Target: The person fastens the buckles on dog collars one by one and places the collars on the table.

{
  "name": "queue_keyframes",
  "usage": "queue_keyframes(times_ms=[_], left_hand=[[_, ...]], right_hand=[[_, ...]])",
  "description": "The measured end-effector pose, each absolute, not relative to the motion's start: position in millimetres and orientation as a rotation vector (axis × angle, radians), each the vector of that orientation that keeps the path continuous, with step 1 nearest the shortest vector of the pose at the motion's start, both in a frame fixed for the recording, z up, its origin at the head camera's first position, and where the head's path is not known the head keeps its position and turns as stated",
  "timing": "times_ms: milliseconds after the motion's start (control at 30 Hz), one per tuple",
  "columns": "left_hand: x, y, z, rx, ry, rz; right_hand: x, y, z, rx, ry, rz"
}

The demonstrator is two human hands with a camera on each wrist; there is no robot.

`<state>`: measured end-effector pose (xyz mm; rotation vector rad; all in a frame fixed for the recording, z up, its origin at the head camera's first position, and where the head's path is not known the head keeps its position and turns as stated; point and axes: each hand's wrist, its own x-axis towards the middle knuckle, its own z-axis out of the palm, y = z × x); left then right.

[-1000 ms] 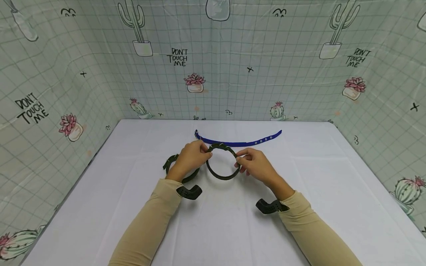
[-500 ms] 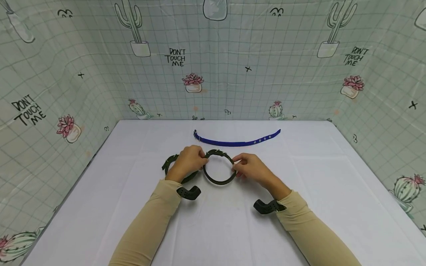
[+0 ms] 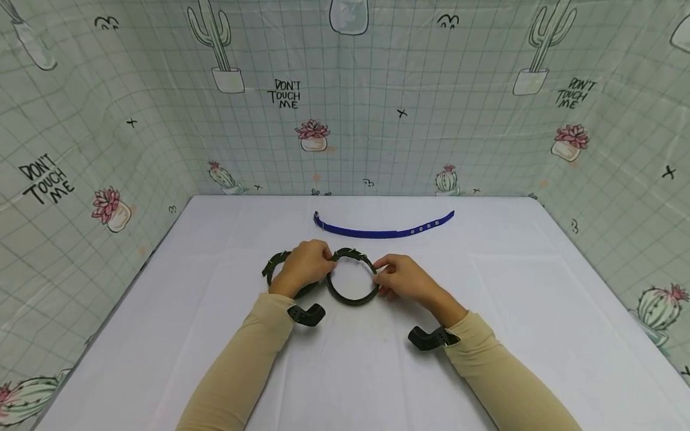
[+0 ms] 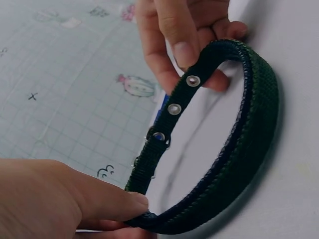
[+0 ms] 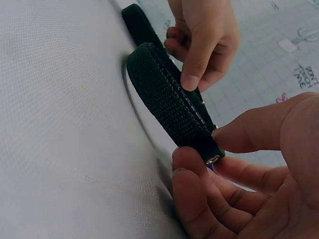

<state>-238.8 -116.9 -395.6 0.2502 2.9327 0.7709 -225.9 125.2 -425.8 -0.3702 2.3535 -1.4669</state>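
A dark green collar [image 3: 351, 296] buckled into a ring stands on edge on the white table [image 3: 345, 371]. My left hand [image 3: 307, 261] pinches its left side near the buckle [image 4: 157, 137]. My right hand [image 3: 399, 278] pinches the collar's right side between thumb and fingers [image 5: 199, 169]. The wrist views show the woven strap [image 5: 169, 99] with metal eyelets [image 4: 192, 80] held at both ends. A second dark green collar [image 3: 275, 261] lies partly hidden under my left hand.
A blue collar [image 3: 385, 230] lies straight and unbuckled farther back on the table. Cactus-print sheets [image 3: 345, 102] wall in the back and both sides. Black wrist camera mounts [image 3: 307, 313] sit below each sleeve.
Both hands have drawn the ringed collar slightly toward me and down onto the table. The blue collar has not moved.
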Motion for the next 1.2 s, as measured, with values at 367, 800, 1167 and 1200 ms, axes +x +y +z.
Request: queue_keyframes(times_ms=[367,800,1167,1200], left_hand=[[-240,-112,-403,0.210,3.004,0.683],[-240,-109,-409,0.264,3.056,0.632],[-241,-110,-411,0.277,3.067,0.632],[-241,-110,-411,0.279,3.067,0.636]], right_hand=[[-227,125,-426,-0.361,2.352,-1.469],[-224,123,-426,-0.337,2.371,-1.473],[-225,124,-426,-0.328,2.408,-1.443],[-225,125,-425,-0.329,2.410,-1.439]])
